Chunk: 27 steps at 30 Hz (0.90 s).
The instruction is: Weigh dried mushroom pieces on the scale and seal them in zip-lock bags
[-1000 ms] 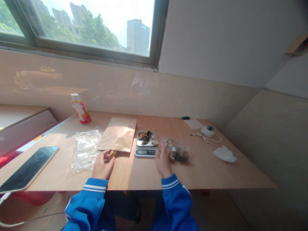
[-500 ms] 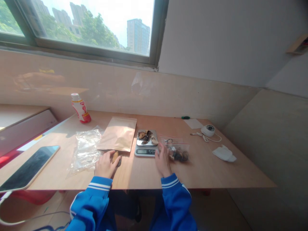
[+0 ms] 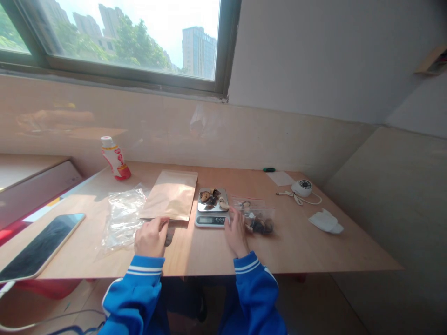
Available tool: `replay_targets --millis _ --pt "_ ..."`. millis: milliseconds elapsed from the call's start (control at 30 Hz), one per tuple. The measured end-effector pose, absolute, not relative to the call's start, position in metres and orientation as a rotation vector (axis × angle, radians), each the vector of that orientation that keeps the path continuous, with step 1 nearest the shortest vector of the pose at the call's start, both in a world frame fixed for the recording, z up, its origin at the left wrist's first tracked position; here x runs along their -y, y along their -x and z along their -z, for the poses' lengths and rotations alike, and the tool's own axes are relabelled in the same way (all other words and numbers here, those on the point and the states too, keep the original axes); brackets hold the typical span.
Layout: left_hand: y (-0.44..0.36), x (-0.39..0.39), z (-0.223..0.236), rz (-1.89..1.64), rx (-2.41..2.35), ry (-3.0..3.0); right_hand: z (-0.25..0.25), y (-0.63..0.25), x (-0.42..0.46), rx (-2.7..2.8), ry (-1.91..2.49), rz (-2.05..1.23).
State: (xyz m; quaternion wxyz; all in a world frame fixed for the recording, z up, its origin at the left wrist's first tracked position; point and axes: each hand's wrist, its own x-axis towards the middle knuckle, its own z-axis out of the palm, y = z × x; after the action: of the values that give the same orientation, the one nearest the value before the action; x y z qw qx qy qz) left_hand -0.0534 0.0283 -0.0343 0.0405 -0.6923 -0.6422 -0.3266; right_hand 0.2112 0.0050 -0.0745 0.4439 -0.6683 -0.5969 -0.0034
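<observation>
Well, looking down from my head, I see the wooden bench [image 3: 300, 251] with my blue sleeves [image 3: 134, 293] at its near edge. My left grip [image 3: 152, 237] is curled half shut on the bench. A dark dried mushroom piece [image 3: 169, 237] sits just beside my fingers, but it's hard to see whether I have hold of it or am only next to it. My right grip [image 3: 236, 232] is open, with the fingers spread and flat, and it holds nothing. It sits between the kitchen scale [image 3: 209, 221] and a zip bag [image 3: 256, 218] with dark pieces inside.

More dried mushroom pieces [image 3: 211, 199] lie on the silver top of the scale. A brown paper bag [image 3: 169, 195] lies flat above my left grip, and a clear plastic bag [image 3: 124, 218] lies to its left. Farther left is a phone [image 3: 42, 246], and a red and white bottle [image 3: 115, 158] stands at the back. A white cloth [image 3: 326, 221] lies off to the right.
</observation>
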Motion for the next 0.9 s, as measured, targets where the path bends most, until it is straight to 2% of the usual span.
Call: replay_targets --millis 233,367,900 --pt "0.013 -0.048 -0.003 1.580 2.186 2.286 0.075 -0.211 -0.006 1.468 1.634 0.004" --pt "-0.014 -0.064 -0.006 1.757 2.198 2.540 0.076 -0.211 -0.006 1.467 1.636 0.013" --pt "-0.042 -0.099 0.020 1.274 2.203 2.550 0.075 -0.210 -0.006 1.486 1.655 0.020"
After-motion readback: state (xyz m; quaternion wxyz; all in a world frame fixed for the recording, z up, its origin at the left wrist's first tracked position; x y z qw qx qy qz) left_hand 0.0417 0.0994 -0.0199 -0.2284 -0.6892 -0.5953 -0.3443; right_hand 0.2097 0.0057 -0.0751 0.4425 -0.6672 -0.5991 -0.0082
